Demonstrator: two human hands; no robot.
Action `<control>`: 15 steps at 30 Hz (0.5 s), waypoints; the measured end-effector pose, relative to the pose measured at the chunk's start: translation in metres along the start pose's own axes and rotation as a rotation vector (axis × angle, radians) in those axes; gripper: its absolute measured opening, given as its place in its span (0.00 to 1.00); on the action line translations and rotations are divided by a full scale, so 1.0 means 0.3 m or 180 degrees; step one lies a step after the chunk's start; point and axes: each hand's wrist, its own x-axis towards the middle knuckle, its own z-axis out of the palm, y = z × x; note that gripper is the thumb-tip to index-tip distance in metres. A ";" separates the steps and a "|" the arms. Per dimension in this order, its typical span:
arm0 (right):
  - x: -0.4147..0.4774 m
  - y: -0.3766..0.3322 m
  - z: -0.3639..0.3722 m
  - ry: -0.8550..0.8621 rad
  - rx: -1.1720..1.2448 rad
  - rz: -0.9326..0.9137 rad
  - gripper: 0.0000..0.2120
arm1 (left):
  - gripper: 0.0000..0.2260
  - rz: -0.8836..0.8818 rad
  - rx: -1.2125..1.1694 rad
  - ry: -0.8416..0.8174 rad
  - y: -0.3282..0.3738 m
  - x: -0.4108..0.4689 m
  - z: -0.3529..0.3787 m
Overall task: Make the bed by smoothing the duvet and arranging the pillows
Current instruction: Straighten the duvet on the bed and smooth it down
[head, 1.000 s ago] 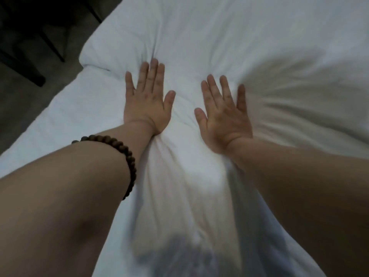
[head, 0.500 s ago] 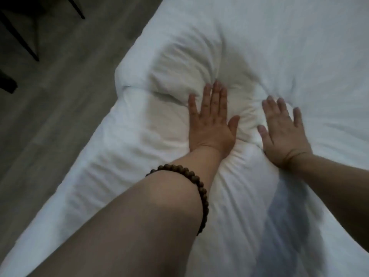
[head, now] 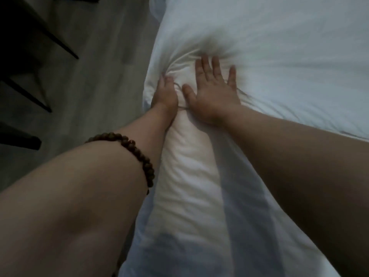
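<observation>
Grip: right hand flat on duvet, fingers spread wide; left hand edge-on at its 9 o'clock, fingertips sunk in, pinching or pressing unclear. Duvet fills 12 to 5 o'clock. Advice: sweep palms outward toward 10 o'clock edge, light even pressure.

I see white duvet, soft, puffy, lying flat. Rumpled ridge runs lengthwise down middle; deep dent with creases fanning outward at far end near left corner.

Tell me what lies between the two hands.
In the head view, only a narrow creased fold of the white duvet separates the left hand and the right hand.
</observation>
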 end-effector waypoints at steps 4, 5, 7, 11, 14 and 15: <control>0.017 -0.052 -0.011 0.0171 -0.0230 0.0290 0.40 | 0.26 -0.0901 -0.0847 -0.0575 -0.039 0.099 -0.044; 0.023 -0.080 -0.013 0.0109 -0.0209 0.0423 0.41 | 0.27 -0.1010 -0.0865 -0.0720 -0.057 0.119 -0.054; 0.032 -0.150 -0.003 0.0024 -0.0210 0.0809 0.43 | 0.28 -0.1120 -0.0488 -0.1194 -0.066 0.141 -0.082; 0.104 -0.293 -0.005 -0.0387 -0.0386 0.1608 0.46 | 0.33 -0.0740 0.0551 -0.2161 -0.084 0.229 -0.300; 0.165 -0.333 -0.098 -0.0968 -0.0330 0.2063 0.45 | 0.29 -0.0232 0.1477 -0.2489 -0.034 0.375 -0.562; 0.181 -0.345 -0.131 -0.1218 -0.0293 0.2126 0.45 | 0.27 -0.0154 0.1745 -0.2400 0.007 0.428 -0.643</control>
